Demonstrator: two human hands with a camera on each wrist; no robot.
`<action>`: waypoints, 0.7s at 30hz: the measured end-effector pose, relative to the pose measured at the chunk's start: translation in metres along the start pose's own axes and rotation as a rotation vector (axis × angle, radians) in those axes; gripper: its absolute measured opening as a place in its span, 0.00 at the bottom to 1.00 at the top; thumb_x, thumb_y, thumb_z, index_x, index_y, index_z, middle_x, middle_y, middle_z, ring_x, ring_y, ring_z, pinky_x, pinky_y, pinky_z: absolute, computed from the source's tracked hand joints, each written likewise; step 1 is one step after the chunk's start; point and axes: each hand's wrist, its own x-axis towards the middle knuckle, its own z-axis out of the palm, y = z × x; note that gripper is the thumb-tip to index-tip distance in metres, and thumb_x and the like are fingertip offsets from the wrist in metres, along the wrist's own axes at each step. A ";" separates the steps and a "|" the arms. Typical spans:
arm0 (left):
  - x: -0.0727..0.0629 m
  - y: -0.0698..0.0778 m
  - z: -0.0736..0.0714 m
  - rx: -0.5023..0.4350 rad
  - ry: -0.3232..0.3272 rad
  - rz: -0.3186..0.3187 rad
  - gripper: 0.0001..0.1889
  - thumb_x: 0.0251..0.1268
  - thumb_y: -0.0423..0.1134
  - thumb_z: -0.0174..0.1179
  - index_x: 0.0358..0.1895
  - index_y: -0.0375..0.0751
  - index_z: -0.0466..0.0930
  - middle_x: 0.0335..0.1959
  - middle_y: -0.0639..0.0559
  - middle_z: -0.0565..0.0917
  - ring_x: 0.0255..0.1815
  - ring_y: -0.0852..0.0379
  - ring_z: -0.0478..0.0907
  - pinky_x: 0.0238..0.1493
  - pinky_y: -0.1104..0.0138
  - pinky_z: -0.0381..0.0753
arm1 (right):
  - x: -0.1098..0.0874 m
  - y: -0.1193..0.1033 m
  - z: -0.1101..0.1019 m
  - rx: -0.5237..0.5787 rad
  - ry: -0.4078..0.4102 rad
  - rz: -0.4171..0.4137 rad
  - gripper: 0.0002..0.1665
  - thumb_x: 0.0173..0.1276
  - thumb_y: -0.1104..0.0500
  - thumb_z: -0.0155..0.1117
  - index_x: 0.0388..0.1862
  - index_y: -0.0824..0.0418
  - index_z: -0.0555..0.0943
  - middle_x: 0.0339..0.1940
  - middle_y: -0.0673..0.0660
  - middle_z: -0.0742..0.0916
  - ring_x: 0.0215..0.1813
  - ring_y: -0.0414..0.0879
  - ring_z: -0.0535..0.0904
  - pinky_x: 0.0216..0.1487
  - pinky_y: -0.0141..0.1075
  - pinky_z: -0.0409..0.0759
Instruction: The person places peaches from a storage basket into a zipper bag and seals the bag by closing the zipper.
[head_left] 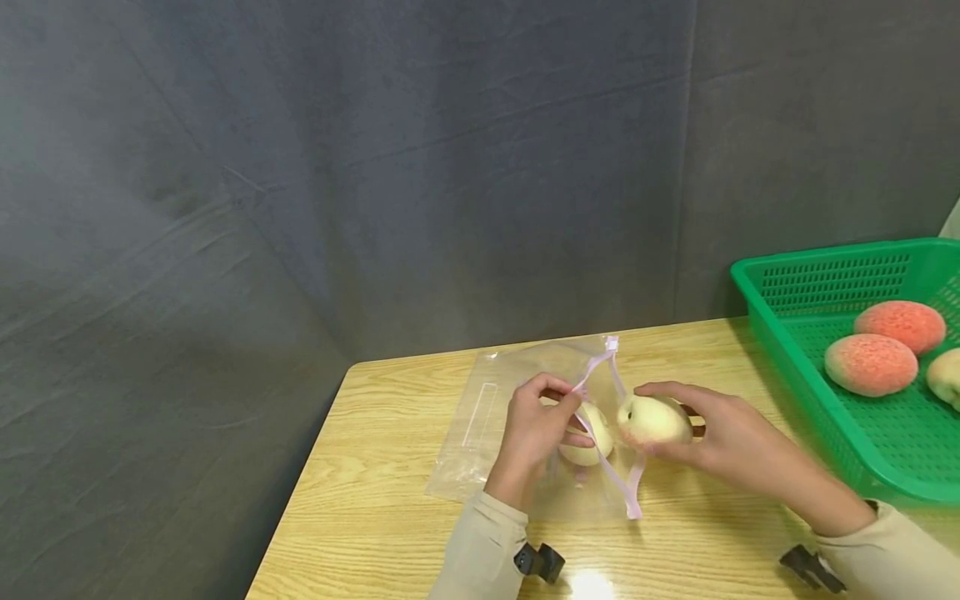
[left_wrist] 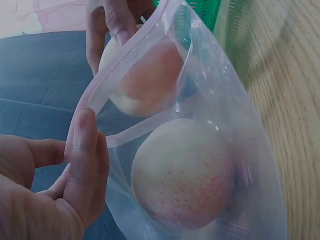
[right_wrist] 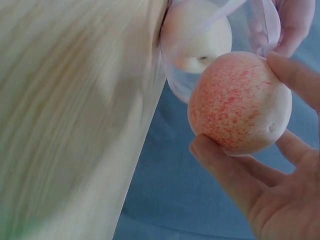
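While the right hand [head_left: 722, 432] grasps a pale peach [head_left: 654, 421] with thumb and fingers at the open mouth of the clear bag [head_left: 468, 454], I can't tell from my remote screen whether that fruit touches the plastic. Inside the bag, close to its mouth, I see a second peach [head_left: 588, 454]. At the same mouth of the bag, the left hand [head_left: 536, 425] pinches the lilac edge [head_left: 633, 505] between thumb and fingers. Under the bag I get a wooden table [head_left: 360, 479], and to the right of the bag stands a green basket [head_left: 797, 375] with two reddish fruits [head_left: 870, 365] and a paler fruit [head_left: 948, 375], which my view cuts off. Behind the bag hangs a dark grey cloth [head_left: 480, 183]
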 end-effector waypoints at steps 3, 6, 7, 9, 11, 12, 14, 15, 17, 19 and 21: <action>0.000 0.000 0.000 0.000 -0.002 -0.001 0.06 0.67 0.31 0.61 0.41 0.31 0.76 0.37 0.46 0.77 0.17 0.60 0.81 0.25 0.63 0.91 | 0.002 -0.003 0.006 -0.002 -0.003 -0.006 0.35 0.54 0.38 0.76 0.60 0.43 0.79 0.51 0.50 0.88 0.42 0.42 0.80 0.33 0.28 0.77; 0.000 0.001 0.001 0.001 -0.001 -0.003 0.06 0.67 0.31 0.61 0.41 0.31 0.76 0.37 0.47 0.77 0.18 0.59 0.81 0.25 0.63 0.91 | 0.003 -0.005 0.011 -0.020 0.004 -0.015 0.35 0.54 0.37 0.76 0.60 0.44 0.80 0.50 0.50 0.88 0.39 0.40 0.77 0.33 0.28 0.75; -0.001 0.001 0.001 -0.002 0.000 -0.005 0.06 0.67 0.31 0.62 0.41 0.31 0.76 0.37 0.47 0.77 0.18 0.59 0.81 0.25 0.62 0.91 | 0.003 -0.006 0.012 -0.024 0.006 -0.019 0.35 0.54 0.38 0.76 0.60 0.44 0.80 0.50 0.50 0.88 0.39 0.39 0.77 0.33 0.28 0.75; -0.001 0.001 0.001 -0.006 -0.001 -0.006 0.06 0.67 0.31 0.62 0.42 0.31 0.77 0.37 0.47 0.77 0.18 0.59 0.81 0.25 0.62 0.91 | 0.003 -0.006 0.014 -0.030 0.007 -0.029 0.35 0.54 0.39 0.77 0.60 0.45 0.80 0.51 0.50 0.88 0.39 0.39 0.77 0.33 0.28 0.76; 0.000 0.001 0.001 -0.014 -0.002 -0.009 0.06 0.67 0.31 0.62 0.42 0.31 0.77 0.37 0.47 0.77 0.18 0.58 0.81 0.26 0.61 0.91 | 0.002 -0.008 0.016 -0.030 0.010 -0.035 0.34 0.54 0.39 0.77 0.60 0.45 0.80 0.51 0.50 0.88 0.39 0.39 0.78 0.33 0.28 0.76; 0.000 0.001 0.002 -0.022 -0.002 -0.012 0.07 0.67 0.31 0.62 0.42 0.31 0.77 0.36 0.47 0.77 0.18 0.58 0.81 0.26 0.61 0.91 | 0.002 -0.008 0.017 -0.026 0.011 -0.037 0.34 0.54 0.39 0.77 0.60 0.45 0.80 0.51 0.50 0.88 0.39 0.39 0.78 0.34 0.28 0.77; 0.000 0.001 0.002 -0.034 -0.003 -0.019 0.07 0.67 0.31 0.62 0.43 0.32 0.77 0.36 0.47 0.76 0.18 0.58 0.80 0.26 0.61 0.91 | 0.002 -0.010 0.019 -0.014 0.014 -0.038 0.34 0.54 0.38 0.77 0.59 0.43 0.80 0.51 0.49 0.88 0.40 0.39 0.79 0.34 0.29 0.78; 0.000 0.001 0.002 -0.039 -0.002 -0.022 0.07 0.67 0.31 0.62 0.43 0.32 0.77 0.36 0.47 0.76 0.18 0.59 0.80 0.26 0.61 0.91 | 0.002 -0.010 0.020 -0.008 0.014 -0.039 0.34 0.53 0.37 0.77 0.59 0.43 0.80 0.51 0.48 0.88 0.40 0.38 0.79 0.34 0.29 0.79; 0.000 0.000 0.003 -0.047 0.003 -0.029 0.07 0.67 0.32 0.62 0.44 0.33 0.77 0.35 0.47 0.75 0.18 0.59 0.80 0.27 0.60 0.91 | 0.001 -0.011 0.021 0.007 0.008 -0.036 0.33 0.53 0.37 0.76 0.59 0.42 0.80 0.51 0.47 0.87 0.41 0.38 0.79 0.35 0.30 0.80; 0.001 0.000 0.003 -0.050 0.009 -0.031 0.07 0.67 0.31 0.61 0.44 0.33 0.77 0.34 0.47 0.75 0.17 0.59 0.80 0.27 0.60 0.91 | 0.001 -0.012 0.022 0.016 0.002 -0.035 0.33 0.53 0.37 0.77 0.59 0.41 0.80 0.51 0.47 0.87 0.41 0.37 0.79 0.36 0.29 0.81; 0.001 0.000 0.004 -0.045 0.013 -0.031 0.07 0.67 0.31 0.61 0.44 0.32 0.78 0.34 0.47 0.75 0.17 0.58 0.81 0.26 0.60 0.91 | 0.000 -0.012 0.021 0.023 -0.004 -0.035 0.33 0.54 0.38 0.77 0.59 0.42 0.80 0.52 0.48 0.87 0.42 0.37 0.80 0.36 0.29 0.81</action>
